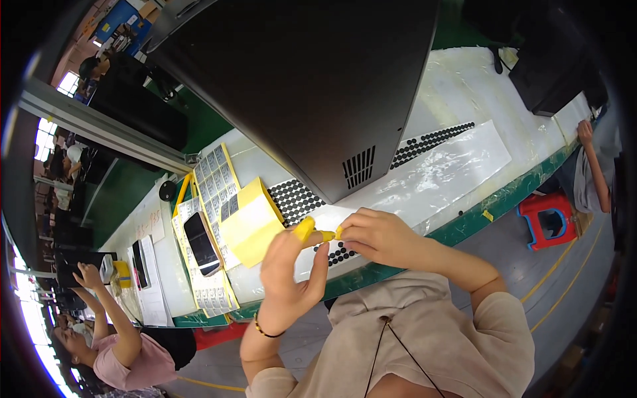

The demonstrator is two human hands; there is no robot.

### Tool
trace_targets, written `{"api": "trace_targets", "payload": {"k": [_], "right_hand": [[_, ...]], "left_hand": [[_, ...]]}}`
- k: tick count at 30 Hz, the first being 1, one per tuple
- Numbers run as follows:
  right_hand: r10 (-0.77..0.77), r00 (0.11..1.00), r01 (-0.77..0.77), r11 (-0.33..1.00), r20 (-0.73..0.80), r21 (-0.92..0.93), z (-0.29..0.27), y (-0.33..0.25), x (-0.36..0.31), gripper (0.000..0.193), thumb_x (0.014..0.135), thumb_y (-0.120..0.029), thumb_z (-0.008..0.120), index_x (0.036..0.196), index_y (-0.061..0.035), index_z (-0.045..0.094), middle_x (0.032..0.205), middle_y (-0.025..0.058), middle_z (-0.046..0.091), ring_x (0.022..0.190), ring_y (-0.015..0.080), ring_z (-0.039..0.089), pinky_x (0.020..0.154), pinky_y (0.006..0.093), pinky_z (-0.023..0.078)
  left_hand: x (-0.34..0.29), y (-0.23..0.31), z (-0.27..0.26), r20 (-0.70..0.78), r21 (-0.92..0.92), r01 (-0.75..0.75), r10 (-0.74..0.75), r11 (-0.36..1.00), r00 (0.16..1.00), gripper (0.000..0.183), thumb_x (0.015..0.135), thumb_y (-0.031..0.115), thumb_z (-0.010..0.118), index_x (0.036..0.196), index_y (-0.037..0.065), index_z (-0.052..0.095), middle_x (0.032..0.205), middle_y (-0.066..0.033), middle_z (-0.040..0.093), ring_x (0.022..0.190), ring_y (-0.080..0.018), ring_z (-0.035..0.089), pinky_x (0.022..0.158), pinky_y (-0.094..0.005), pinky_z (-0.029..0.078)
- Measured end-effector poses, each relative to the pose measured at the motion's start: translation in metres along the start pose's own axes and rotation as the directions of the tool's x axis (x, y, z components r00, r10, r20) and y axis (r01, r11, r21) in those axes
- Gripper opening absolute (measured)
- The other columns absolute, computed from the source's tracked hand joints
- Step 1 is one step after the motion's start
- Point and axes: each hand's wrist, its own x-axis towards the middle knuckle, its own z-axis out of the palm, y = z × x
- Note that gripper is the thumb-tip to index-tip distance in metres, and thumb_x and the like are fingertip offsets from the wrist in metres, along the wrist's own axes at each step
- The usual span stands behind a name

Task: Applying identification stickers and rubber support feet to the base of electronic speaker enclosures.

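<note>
My two hands meet over the near edge of the table, in front of a large dark metal case (318,86). Yellow finger cots cover some fingertips of my left hand (288,268); its thumb stands apart from a finger that points toward my right hand. The fingers of my right hand (378,237) are pinched together, one tip yellow, close to that left fingertip. Whatever is between them is too small to make out. Beneath and beyond lie sheets of round black pads (292,200), partly hidden by my hands. A yellow sheet (251,225) lies left of them.
Left of the yellow sheet are label sheets (215,174) and a phone (202,244). A clear plastic sheet (451,172) covers the table's right part. A co-worker in pink (126,351) sits at left; another person's arm (594,166) and a red stool (548,220) are at right.
</note>
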Motion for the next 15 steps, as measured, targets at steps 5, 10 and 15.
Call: {"api": "trace_targets", "payload": {"k": [5, 10, 15], "right_hand": [[-0.013, 1.000, 0.015, 0.991, 0.012, -0.135, 0.014, 0.005, -0.010, 0.013, 0.079, -0.014, 0.068, 0.090, -0.0069, 0.066, 0.100, 0.0017, 0.058, 0.092, 0.0216, 0.056, 0.076, 0.0348, 0.047], [0.010, 0.999, -0.003, 0.987, 0.045, -0.161, 0.013, 0.001, -0.006, 0.015, 0.079, -0.014, 0.068, 0.092, -0.0076, 0.063, 0.098, 0.0023, 0.057, 0.093, 0.0214, 0.054, 0.078, 0.0337, 0.045], [0.026, 0.999, -0.019, 0.986, 0.041, -0.166, 0.014, 0.002, -0.004, 0.015, 0.079, -0.012, 0.066, 0.091, -0.0070, 0.058, 0.095, 0.0027, 0.055, 0.092, 0.0209, 0.052, 0.077, 0.0328, 0.041]], "left_hand": [[-0.051, -0.017, 0.032, 0.088, 0.058, 0.232, -0.236, 0.971, 0.968, 0.048, 0.080, -0.005, 0.067, 0.125, -0.001, 0.051, 0.089, -0.0131, 0.067, 0.086, -0.0274, 0.065, 0.078, -0.0353, 0.050], [-0.078, -0.022, 0.059, 0.075, 0.257, 0.169, -0.194, 0.952, 0.978, 0.037, 0.081, -0.007, 0.064, 0.116, -0.004, 0.055, 0.086, -0.0156, 0.063, 0.084, -0.0320, 0.061, 0.073, -0.0394, 0.050], [-0.080, -0.019, 0.064, 0.089, 0.309, 0.125, -0.160, 0.943, 0.983, 0.041, 0.074, -0.010, 0.059, 0.115, -0.003, 0.059, 0.092, -0.0131, 0.063, 0.089, -0.0285, 0.059, 0.078, -0.0373, 0.049]]}}
